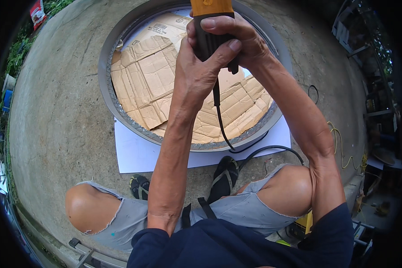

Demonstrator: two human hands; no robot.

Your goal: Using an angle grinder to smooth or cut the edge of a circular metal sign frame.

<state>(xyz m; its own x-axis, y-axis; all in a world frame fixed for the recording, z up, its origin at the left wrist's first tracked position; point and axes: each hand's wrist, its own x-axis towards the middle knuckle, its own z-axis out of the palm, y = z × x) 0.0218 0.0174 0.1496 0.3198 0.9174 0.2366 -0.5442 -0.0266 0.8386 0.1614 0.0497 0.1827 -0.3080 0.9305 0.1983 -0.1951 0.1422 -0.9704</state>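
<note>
Both of my hands grip a corded power tool with a yellow body and black handle. My left hand is closed around the near, lower end of the handle. My right hand wraps it from the right, thumb across the top. The tool's far end is cut off by the upper edge, so its exact kind cannot be told. A black cord hangs from the handle. Below lies a large round grey rim with pieces of brown cardboard inside it.
A white sheet lies under the rim on the concrete floor. My sandalled feet are at its near edge. A thick black cable runs toward my right knee. A yellow cord lies at the right, and a metal frame stands at lower left.
</note>
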